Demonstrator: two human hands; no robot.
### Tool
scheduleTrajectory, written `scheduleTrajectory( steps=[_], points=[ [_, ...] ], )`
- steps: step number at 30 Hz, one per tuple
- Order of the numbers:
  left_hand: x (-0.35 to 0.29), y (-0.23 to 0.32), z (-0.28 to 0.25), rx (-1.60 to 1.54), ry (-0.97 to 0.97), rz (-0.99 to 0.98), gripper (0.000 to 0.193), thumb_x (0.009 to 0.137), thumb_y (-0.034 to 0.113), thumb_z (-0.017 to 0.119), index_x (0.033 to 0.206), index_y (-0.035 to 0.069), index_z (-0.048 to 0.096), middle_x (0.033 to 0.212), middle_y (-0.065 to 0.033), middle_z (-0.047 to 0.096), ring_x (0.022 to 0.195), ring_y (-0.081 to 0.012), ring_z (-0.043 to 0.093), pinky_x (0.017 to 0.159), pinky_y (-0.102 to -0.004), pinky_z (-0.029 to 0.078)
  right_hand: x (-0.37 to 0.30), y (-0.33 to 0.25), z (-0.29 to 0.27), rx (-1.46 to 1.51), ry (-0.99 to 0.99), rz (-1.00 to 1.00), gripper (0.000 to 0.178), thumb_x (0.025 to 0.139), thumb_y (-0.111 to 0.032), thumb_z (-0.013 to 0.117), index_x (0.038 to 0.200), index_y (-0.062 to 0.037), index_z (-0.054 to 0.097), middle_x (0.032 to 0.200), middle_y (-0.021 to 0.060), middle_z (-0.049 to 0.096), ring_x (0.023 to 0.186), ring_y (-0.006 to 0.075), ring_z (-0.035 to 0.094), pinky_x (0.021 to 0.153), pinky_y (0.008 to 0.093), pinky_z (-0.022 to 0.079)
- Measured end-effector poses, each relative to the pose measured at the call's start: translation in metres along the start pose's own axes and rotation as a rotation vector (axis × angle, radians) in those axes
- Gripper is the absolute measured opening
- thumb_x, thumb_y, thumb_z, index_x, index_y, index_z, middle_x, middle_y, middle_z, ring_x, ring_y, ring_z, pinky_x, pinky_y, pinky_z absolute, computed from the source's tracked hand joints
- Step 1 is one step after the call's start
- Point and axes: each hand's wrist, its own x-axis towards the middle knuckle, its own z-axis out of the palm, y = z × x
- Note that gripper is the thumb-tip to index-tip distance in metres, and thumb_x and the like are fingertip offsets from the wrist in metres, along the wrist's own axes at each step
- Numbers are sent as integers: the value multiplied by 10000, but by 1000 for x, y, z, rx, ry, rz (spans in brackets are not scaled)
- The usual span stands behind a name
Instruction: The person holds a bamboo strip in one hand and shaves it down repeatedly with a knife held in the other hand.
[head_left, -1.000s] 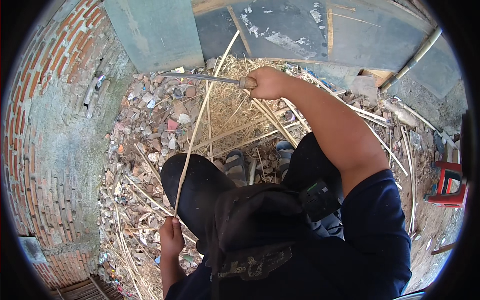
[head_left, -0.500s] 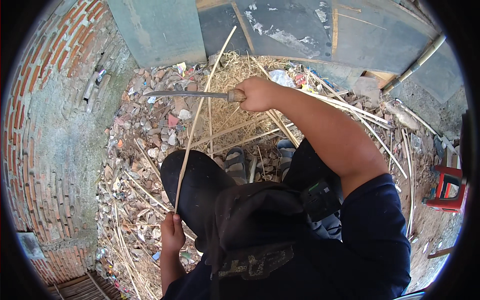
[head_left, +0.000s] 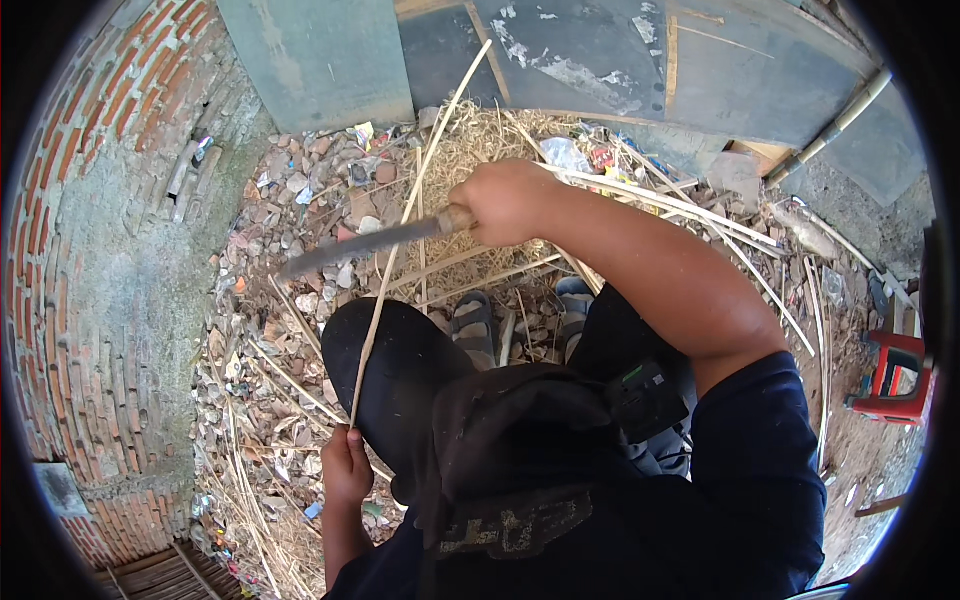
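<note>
My right hand point(head_left: 503, 203) is closed round the wooden handle of a machete point(head_left: 365, 243), whose long blade points left and is slightly blurred. The blade crosses a long, thin bamboo strip point(head_left: 408, 205); whether it touches the strip I cannot tell. Down by my left knee, my left hand point(head_left: 346, 466) grips the strip's lower end between thumb and fingers. From there the strip slants up past the knee, with its far end in front of the dark panels.
Bamboo shavings point(head_left: 470, 140) and more strips point(head_left: 690, 208) lie over the rubble ground point(head_left: 300, 235). A brick wall point(head_left: 110, 300) stands at left, and sheet panels point(head_left: 580, 60) close off the far side. A red plastic stool point(head_left: 890, 375) is at right.
My right hand has come lower and slightly left, and the machete blade has swung down toward me along the strip. The strip's far end has shifted a little up and right.
</note>
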Motion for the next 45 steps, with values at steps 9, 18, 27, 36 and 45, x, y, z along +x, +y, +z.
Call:
scheduleTrajectory(
  steps=[9,18,27,36,45],
  points=[
    [9,8,-19,50,-89,-58,376,1057,283,458,812,0,492,569,-158,494,500,-272,481,504,-394,369,6,73,-2,110,68,315,159,782,-209,636,865,-74,647,803,162,674,789,340,677,751,458,540],
    [5,0,-1,-106,-69,-69,455,1078,374,381,795,26,461,649,-63,470,628,-133,430,573,-318,359,7,42,1,209,-11,128,131,740,-156,648,822,-53,638,761,146,664,749,312,669,728,452,527],
    [1,-14,-1,-119,-54,-37,430,1080,335,389,800,22,478,613,-25,433,582,-121,415,528,-328,339,14,-2,8,74,-83,-11,167,724,-164,654,861,-68,663,790,156,678,780,352,676,727,481,524],
    [-2,4,-7,-76,-75,-77,480,1074,404,395,809,16,492,618,-51,453,593,-133,426,537,-339,358,8,11,13,118,37,41,182,720,-191,653,855,-68,659,775,164,671,776,366,667,723,484,521],
    [6,4,-1,-79,-57,-48,430,1078,336,377,822,10,492,599,-96,476,564,-173,478,529,-362,366,7,30,8,103,49,69,193,743,-167,649,917,-89,678,804,149,683,780,350,672,721,474,528]
  ],
)
